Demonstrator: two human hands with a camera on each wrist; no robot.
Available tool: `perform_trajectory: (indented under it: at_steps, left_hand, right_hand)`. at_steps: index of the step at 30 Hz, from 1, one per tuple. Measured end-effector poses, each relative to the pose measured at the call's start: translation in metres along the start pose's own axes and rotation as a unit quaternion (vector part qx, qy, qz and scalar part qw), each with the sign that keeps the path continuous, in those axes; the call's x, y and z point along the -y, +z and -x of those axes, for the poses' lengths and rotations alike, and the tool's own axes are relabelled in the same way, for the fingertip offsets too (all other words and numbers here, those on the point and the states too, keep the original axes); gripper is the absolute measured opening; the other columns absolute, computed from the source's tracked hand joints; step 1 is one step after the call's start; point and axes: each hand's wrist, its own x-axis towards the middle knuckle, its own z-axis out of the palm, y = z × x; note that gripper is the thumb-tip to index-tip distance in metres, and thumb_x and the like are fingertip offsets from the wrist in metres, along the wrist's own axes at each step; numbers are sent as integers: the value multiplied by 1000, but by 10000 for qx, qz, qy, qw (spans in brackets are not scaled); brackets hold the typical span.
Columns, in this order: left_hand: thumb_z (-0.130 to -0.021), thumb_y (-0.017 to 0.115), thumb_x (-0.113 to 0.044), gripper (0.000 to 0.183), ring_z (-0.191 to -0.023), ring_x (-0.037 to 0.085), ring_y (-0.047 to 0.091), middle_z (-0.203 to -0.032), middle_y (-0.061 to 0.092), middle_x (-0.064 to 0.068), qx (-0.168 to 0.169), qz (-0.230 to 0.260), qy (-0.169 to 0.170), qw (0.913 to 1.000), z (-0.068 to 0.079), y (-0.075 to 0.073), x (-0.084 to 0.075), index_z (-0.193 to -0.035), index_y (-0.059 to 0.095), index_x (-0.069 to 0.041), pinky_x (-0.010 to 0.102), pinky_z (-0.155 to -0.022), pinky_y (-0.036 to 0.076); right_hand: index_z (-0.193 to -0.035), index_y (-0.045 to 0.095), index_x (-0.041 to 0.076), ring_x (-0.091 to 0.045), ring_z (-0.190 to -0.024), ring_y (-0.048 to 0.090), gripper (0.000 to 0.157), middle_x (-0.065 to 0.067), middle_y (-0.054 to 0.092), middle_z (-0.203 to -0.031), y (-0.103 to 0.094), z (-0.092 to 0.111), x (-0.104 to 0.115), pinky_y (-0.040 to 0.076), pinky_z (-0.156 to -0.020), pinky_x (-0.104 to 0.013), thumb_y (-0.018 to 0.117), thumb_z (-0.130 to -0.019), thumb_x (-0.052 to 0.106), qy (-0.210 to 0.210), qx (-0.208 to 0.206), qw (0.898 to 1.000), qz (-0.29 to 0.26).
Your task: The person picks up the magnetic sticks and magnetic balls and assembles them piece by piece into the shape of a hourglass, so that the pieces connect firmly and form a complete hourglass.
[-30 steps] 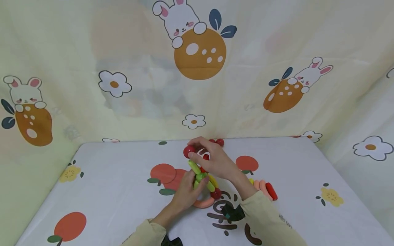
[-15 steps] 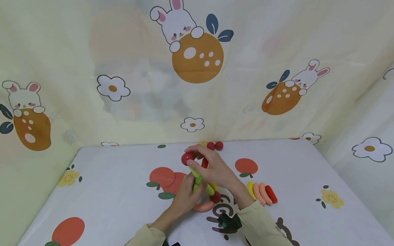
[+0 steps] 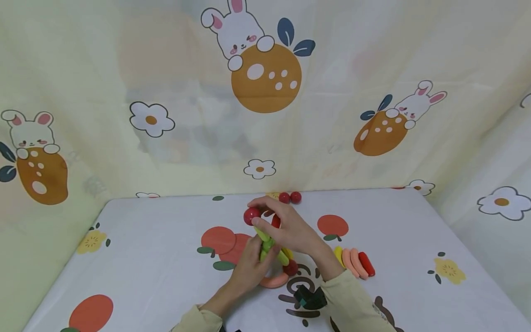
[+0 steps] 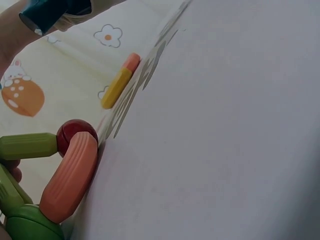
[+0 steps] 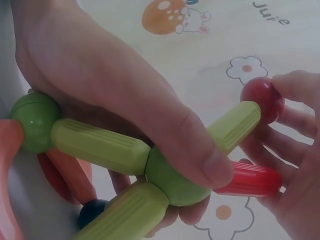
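My left hand point(image 3: 248, 265) grips a toy built of balls and ridged rods, its thumb lying over a green ball point(image 5: 175, 182). Light green rods point(image 5: 102, 145) run out from that ball; one reaches a second green ball point(image 5: 35, 122). My right hand point(image 3: 292, 227) pinches a red ball point(image 5: 262, 100), which touches the tip of an upper green rod point(image 5: 235, 127). A red rod point(image 5: 252, 179) reaches from behind the left thumb to the right palm; its inner end is hidden. Lower on the toy, a curved pink rod point(image 4: 71, 175) joins a dark red ball point(image 4: 75, 135).
Two loose red balls point(image 3: 290, 197) lie at the table's back edge. To the right of my right forearm, a yellow rod point(image 3: 339, 255), pink rods point(image 3: 356, 263) and a red rod point(image 3: 367, 263) lie side by side. A printed cloth point(image 3: 145, 276) covers the table.
The head view has tilted a little, so the scene sits lower. My right hand has brought the red ball down to the upper green rod's tip. My left hand keeps its grip.
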Motion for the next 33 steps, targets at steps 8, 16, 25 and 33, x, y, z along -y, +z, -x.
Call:
perform_trajectory:
  at_steps: [8, 16, 25, 33]
  left_hand:
    - [-94, 55, -16, 7, -67, 4, 48, -77, 54, -1, -45, -19, 25, 10000, -1, 0, -3, -97, 51, -12, 19, -58, 45]
    - [-92, 57, -9, 10, -71, 2, 49, -80, 56, 3, 32, 87, -89, 9999, -3, -9, -32, -99, 52, -4, 20, -61, 48]
    - [-95, 56, -20, 19, -75, 5, 53, -87, 59, -1, 46, -56, -356, 9993, 3, -1, -3, -107, 54, -6, 21, -65, 50]
    - [-94, 57, -21, 19, -77, 7, 52, -89, 60, -3, 30, -31, -409, 9992, 3, 1, -2, -109, 55, -9, 21, -65, 48]
  right_hand:
    - [-130, 50, 21, -11, -105, 56, 34, 6, 58, -121, -4, -1, -4, 48, -87, -31, 54, -96, 26, -40, 157, 9998, -97]
    - [-127, 50, 23, -12, -105, 58, 30, 4, 61, -114, -11, -4, -15, 48, -91, -37, 51, -97, 22, 84, -173, 9998, -39]
    - [-127, 50, 23, -13, -102, 59, 30, 3, 62, -114, -13, -6, -20, 51, -87, -32, 51, -97, 25, 151, -227, 9994, 197]
    - [-123, 54, 18, -11, -99, 59, 26, 4, 63, -109, -22, -7, -30, 51, -86, -31, 52, -97, 22, 204, -593, 9979, 138]
